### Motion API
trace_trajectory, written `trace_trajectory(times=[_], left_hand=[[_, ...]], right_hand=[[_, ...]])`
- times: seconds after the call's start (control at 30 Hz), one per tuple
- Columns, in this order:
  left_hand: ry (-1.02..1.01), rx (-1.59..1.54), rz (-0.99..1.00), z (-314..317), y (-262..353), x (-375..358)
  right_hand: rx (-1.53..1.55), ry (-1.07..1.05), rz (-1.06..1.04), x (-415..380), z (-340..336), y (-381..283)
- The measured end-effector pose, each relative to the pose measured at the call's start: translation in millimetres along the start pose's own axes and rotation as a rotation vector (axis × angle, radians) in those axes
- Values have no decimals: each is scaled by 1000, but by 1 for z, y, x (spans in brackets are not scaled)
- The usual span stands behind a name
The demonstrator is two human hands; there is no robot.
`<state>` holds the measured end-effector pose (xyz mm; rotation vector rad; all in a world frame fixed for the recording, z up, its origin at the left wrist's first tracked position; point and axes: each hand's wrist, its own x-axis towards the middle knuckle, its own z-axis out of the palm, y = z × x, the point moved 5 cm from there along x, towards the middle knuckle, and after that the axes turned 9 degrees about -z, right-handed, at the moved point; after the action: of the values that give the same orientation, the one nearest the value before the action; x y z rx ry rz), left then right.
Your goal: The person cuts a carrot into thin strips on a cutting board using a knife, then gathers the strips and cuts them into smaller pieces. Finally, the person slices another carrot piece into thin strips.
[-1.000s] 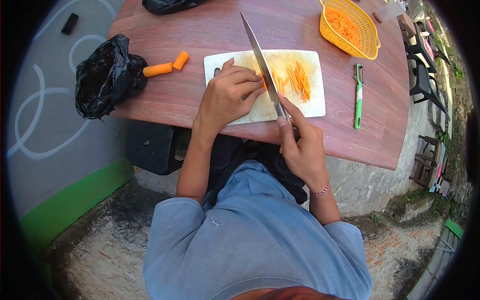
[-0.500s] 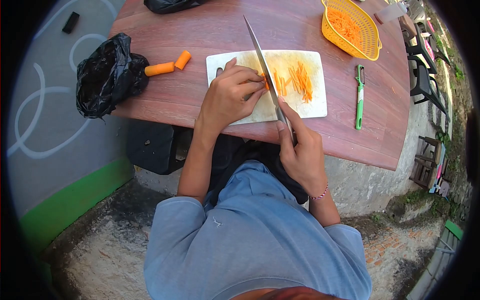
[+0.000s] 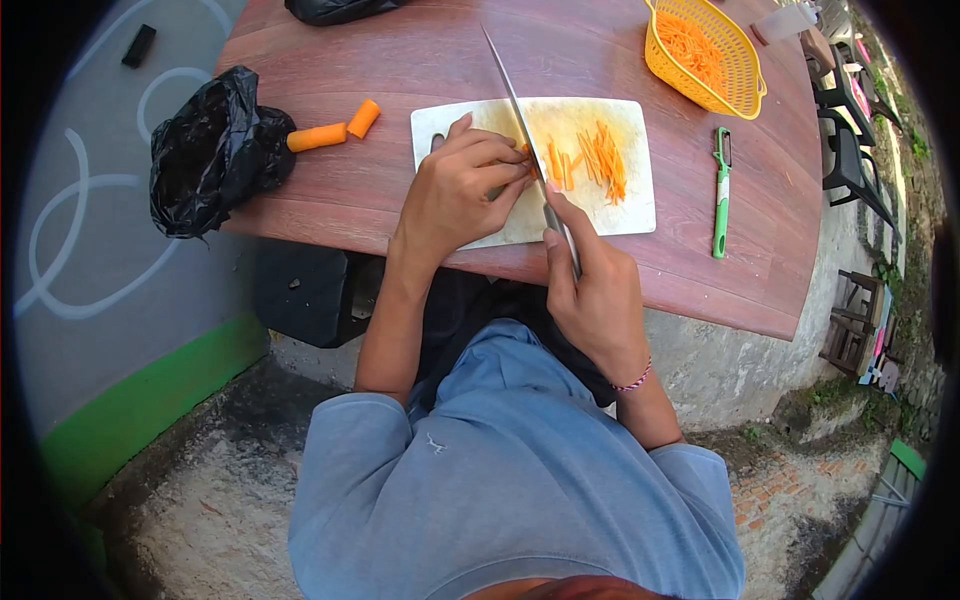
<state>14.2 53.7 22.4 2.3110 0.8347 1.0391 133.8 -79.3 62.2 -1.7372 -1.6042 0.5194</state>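
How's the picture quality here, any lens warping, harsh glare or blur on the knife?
Head view: wide-angle warping seems to bow the table, with black corners; head view: soft daylight on the board, no harsh glare; head view: knife outline fairly crisp, no obvious blur.

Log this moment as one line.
left hand: on carrot piece | right hand: holding knife | board: cut strips beside knife | basket: orange shreds

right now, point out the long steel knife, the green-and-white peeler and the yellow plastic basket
Long steel knife point(image 3: 521, 118): head view, on the blade
Green-and-white peeler point(image 3: 721, 200): head view, on the handle
Yellow plastic basket point(image 3: 740, 82): head view, on its wall
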Motion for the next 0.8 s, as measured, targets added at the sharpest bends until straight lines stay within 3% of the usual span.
trace_trajectory(times=[0.47, 0.8], left_hand=[[3, -3, -10, -1, -1, -1], [8, -16, -3, 1, -1, 0]], right_hand=[[-34, 30, -44, 32, 9, 3], [134, -26, 85, -16, -10, 15]])
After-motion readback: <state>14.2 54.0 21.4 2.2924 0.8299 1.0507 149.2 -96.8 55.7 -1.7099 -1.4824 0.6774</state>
